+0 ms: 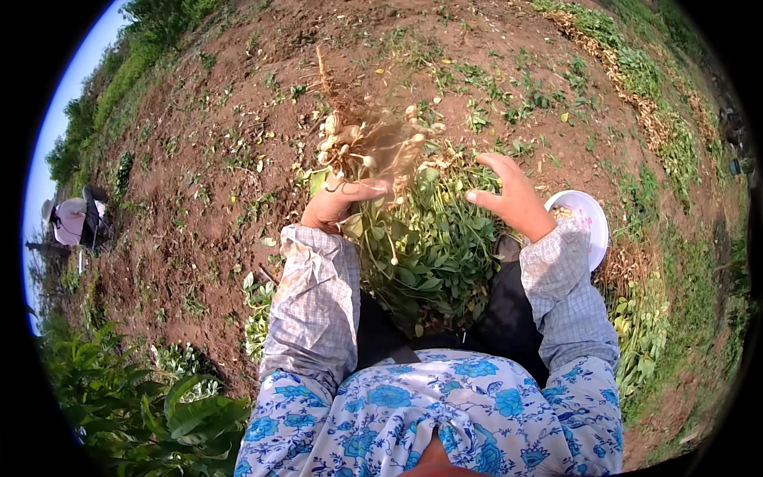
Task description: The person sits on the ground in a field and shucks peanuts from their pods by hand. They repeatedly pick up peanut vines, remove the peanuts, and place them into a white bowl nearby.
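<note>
My left hand is closed round the stems of a peanut plant, just above my lap. Pale pods and stringy roots stick up from the fist, and part of the root end is smeared by motion. Leafy green stems spread below it between my knees. To the right, my right hand is raised with thumb and fingers apart and nothing in it. Beside my right wrist stands a white bucket with some pods in it, partly covered by my sleeve.
Brown soil with scattered leaves lies ahead and left. A row of pulled plants runs along the far right. Leafy bushes grow at the near left. Another person is at the far left.
</note>
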Action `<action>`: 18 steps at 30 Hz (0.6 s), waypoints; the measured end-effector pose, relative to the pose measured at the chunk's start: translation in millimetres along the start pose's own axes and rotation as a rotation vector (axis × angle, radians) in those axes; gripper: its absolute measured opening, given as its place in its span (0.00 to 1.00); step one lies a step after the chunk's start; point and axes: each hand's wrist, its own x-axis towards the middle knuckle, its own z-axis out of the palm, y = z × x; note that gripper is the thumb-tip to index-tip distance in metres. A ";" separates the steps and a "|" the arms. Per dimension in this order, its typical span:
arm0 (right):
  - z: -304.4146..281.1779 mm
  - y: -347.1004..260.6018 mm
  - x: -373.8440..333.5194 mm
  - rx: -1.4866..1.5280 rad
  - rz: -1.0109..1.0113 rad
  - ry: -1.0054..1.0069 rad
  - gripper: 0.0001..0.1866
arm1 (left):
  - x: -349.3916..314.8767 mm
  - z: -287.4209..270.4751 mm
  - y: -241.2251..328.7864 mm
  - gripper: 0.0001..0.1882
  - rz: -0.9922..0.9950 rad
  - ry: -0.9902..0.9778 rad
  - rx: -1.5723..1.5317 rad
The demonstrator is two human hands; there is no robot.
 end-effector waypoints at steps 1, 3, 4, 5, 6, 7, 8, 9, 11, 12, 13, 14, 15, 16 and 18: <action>10.8 -17.8 9.4 0.097 0.036 -0.061 0.41 | -1.9 11.0 7.5 0.25 0.006 -0.042 -0.006; 34.1 -39.3 22.2 0.413 0.053 -0.131 0.49 | -9.1 28.6 26.1 0.27 0.019 -0.094 -0.027; 48.9 -40.4 25.7 0.598 0.089 -0.213 0.49 | -11.6 35.2 33.8 0.26 0.020 -0.106 -0.041; 60.8 -42.7 27.2 0.782 0.125 -0.296 0.50 | -12.7 42.9 37.8 0.24 0.008 -0.019 -0.092; 62.3 -60.5 27.3 0.988 0.142 -0.428 0.49 | -17.9 46.9 40.8 0.23 0.003 0.087 -0.140; 58.2 -75.8 24.4 1.189 0.166 -0.547 0.49 | -20.2 54.6 44.6 0.21 0.002 0.179 -0.188; 66.5 -75.4 24.2 1.132 0.103 -0.617 0.48 | -16.3 54.1 44.9 0.20 -0.012 0.219 -0.219; 72.3 -87.8 21.6 1.204 0.014 -0.588 0.48 | -15.9 51.6 46.2 0.18 -0.023 0.268 -0.250; 98.5 -78.3 14.9 0.762 0.088 -0.437 0.46 | -8.2 64.7 45.8 0.15 0.097 0.252 -0.361; 104.4 -78.9 15.3 0.668 0.143 -0.360 0.42 | -2.5 63.6 42.7 0.15 0.089 0.274 -0.349; 104.6 -82.7 15.5 0.536 0.154 -0.208 0.35 | 2.3 63.0 40.7 0.14 0.081 0.296 -0.336; 111.9 -74.4 16.9 0.490 0.112 -0.128 0.32 | 6.2 64.0 38.6 0.13 0.042 0.367 -0.359; 113.4 -73.6 20.3 0.445 0.070 -0.055 0.30 | 8.4 66.7 37.7 0.15 0.088 0.362 -0.309; 111.3 -70.8 21.3 0.383 0.147 -0.062 0.27 | 10.4 68.8 36.9 0.17 0.132 0.356 -0.259; 102.3 -67.7 22.6 0.279 0.234 -0.012 0.23 | 13.3 69.7 35.7 0.21 0.187 0.359 -0.130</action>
